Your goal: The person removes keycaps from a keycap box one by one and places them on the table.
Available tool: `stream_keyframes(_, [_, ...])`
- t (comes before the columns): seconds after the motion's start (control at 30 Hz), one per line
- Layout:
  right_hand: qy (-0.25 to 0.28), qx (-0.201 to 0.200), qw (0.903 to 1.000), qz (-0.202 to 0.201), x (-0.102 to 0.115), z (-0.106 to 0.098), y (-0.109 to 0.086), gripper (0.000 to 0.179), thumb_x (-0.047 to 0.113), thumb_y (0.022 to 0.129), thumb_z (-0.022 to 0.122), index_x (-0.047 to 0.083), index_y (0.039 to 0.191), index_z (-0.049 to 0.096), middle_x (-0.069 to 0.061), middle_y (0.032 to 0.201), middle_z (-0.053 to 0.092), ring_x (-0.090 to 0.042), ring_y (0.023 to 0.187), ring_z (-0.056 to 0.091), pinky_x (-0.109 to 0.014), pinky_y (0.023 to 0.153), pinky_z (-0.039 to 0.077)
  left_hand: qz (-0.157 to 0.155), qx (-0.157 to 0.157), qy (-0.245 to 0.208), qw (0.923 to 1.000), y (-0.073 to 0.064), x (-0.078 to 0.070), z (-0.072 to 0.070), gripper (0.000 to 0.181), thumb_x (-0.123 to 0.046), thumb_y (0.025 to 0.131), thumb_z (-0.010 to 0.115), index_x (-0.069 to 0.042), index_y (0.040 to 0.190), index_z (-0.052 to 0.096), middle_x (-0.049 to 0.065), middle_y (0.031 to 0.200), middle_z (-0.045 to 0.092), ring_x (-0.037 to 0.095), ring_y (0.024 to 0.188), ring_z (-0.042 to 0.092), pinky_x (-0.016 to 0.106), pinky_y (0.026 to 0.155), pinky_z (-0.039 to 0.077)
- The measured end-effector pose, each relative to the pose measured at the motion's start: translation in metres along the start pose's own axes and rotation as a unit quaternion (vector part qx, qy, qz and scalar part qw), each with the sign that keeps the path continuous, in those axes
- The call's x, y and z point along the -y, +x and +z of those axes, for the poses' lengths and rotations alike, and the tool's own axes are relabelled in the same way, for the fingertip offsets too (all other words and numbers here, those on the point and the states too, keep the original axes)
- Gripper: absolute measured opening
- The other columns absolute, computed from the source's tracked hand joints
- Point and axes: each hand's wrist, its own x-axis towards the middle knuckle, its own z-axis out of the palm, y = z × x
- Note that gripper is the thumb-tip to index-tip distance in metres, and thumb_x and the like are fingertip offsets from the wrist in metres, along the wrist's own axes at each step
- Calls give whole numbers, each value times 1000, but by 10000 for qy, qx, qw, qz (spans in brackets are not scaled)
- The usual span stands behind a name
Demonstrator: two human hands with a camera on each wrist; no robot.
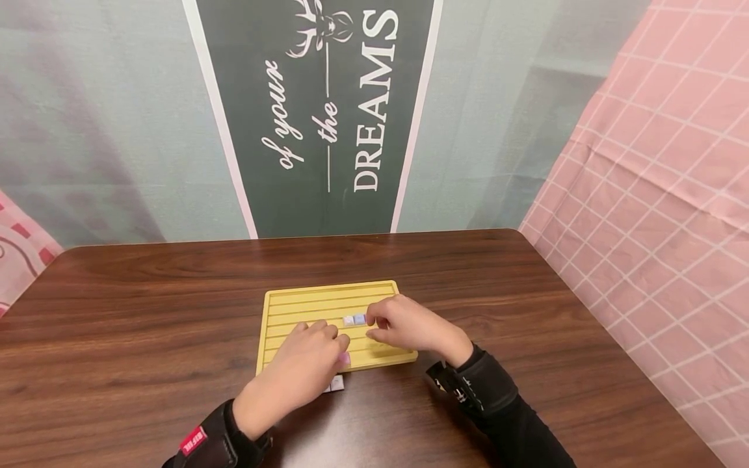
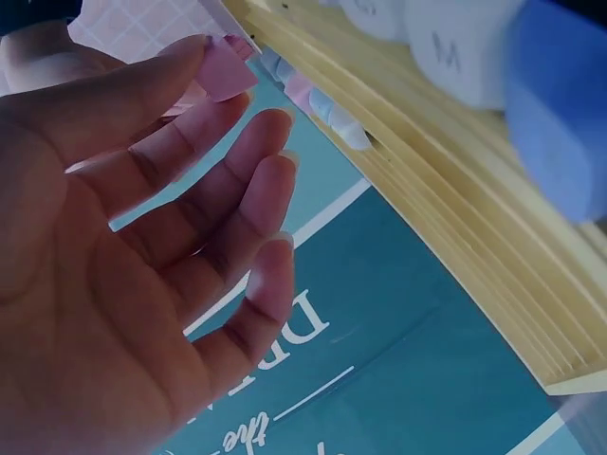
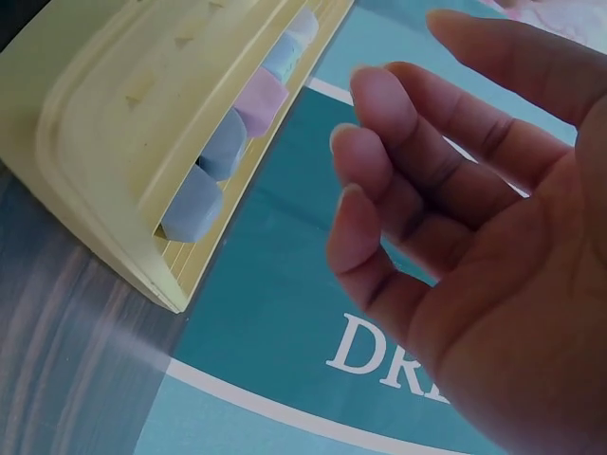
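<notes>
Between thumb and index finger, my left hand [image 1: 307,364] pinches a small pink keycap [image 2: 226,71], over the near edge of the yellow ridged tray [image 1: 328,297]. The other left fingers are loosely bent, apart from anything. A short row of keycaps [image 1: 354,320], white and blue with a bit of pink, sits on the tray. Over the right part of the tray is my right hand [image 1: 409,328], next to that row. In the right wrist view its fingers bend loosely, the thumb stands apart and nothing is held; several blue, grey and pink keycaps [image 3: 258,100] line a tray slot.
Pale keycaps [image 1: 336,383] lie on the brown wooden table [image 1: 146,312] just in front of the tray, partly hidden by my left hand. A white keycap marked M [image 2: 460,47] and a blue keycap [image 2: 560,114] appear close in the left wrist view. Printed cloth hangs behind.
</notes>
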Motion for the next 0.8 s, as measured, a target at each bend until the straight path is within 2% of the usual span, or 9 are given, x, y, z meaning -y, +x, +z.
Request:
stream_keyframes(0.23, [-127, 108, 9999, -40, 2, 0, 2, 5, 11, 83, 65, 7, 84, 63, 8, 63, 46, -4, 58, 42, -20, 57, 38, 181, -259, -16, 9995, -5, -5, 3, 20, -23, 78, 70, -13, 69, 56, -4, 62, 45, 15, 63, 48, 26, 54, 30])
stream_keyframes(0.5, [-336, 163, 9989, -279, 3, 3, 2, 4, 11, 82, 64, 8, 81, 62, 8, 61, 45, -4, 57, 42, -19, 57, 38, 324, -157, -69, 9993, -5, -13, 9, 20, -27, 78, 71, -14, 70, 57, -5, 64, 44, 14, 65, 47, 25, 54, 29])
stream_keyframes(0.8, [-497, 343, 9966, -562, 7, 6, 1, 4, 9, 79, 65, 8, 78, 61, 8, 62, 45, -4, 59, 43, -17, 58, 37, 345, -240, -47, 9991, -5, -15, 14, 19, -24, 78, 70, -13, 69, 57, -3, 65, 44, 16, 66, 47, 25, 53, 27])
